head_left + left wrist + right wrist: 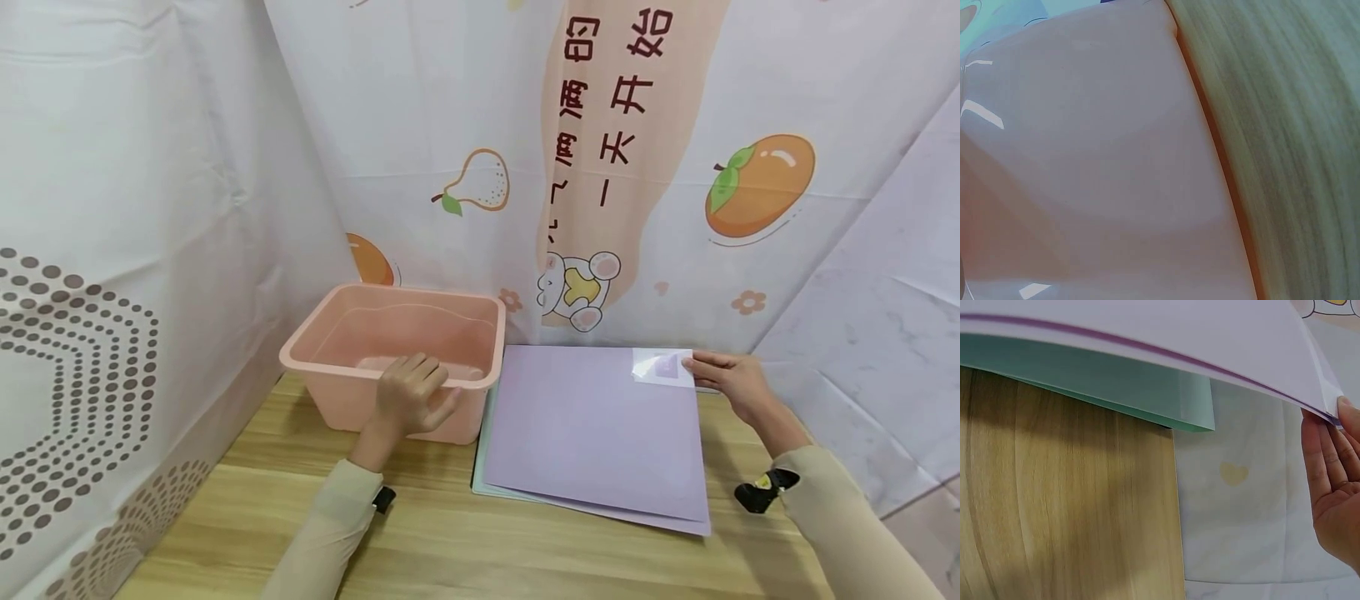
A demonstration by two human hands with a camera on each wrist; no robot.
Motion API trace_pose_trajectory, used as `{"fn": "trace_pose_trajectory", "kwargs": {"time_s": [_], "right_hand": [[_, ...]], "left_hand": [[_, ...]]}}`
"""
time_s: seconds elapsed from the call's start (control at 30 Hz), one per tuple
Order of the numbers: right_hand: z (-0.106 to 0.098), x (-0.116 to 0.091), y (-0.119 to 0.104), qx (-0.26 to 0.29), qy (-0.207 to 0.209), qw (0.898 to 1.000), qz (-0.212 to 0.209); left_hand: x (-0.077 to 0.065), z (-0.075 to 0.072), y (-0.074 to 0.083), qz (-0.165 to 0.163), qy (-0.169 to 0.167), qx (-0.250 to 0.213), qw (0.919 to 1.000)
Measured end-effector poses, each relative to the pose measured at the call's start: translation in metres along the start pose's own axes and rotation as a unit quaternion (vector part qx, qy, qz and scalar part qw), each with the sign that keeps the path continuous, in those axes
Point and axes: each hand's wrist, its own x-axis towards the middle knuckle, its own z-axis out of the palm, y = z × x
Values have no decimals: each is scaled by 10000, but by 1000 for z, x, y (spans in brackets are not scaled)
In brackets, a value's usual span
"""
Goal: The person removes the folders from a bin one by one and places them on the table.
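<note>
A pink plastic bin (337,402) stands on the table at the left of the head view. My left hand (407,398) grips its front rim, fingers over the edge and thumb outside. To the right, my right hand (733,385) pinches the far right corner of a purple folder (592,442), beside its clear label pocket (648,367). In the right wrist view the thumb lies on top and the fingers beneath, with that side lifted off a green folder (1116,381). Most of the green folder is hidden under the purple one in the head view.
The wood-grain table (465,550) extends in front of the bin and folders. Behind it hangs a white printed curtain (420,100), close to the bin's back. Another cloth (112,208) with dotted patterns hangs along the left side.
</note>
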Motion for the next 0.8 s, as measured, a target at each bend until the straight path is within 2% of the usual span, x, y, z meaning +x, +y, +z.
{"fn": "trace_pose_trajectory", "kwargs": {"time_s": [0.13, 0.43, 0.8], "right_hand": [[3, 3, 1, 64, 41, 10000, 38], [10, 12, 7, -274, 83, 9995, 154], [17, 17, 11, -621, -67, 9978, 215]], "left_hand": [[0, 0, 0, -14, -6, 7, 10000], [0, 1, 1, 37, 104, 11, 9999], [1, 3, 0, 47, 221, -33, 9997]]}}
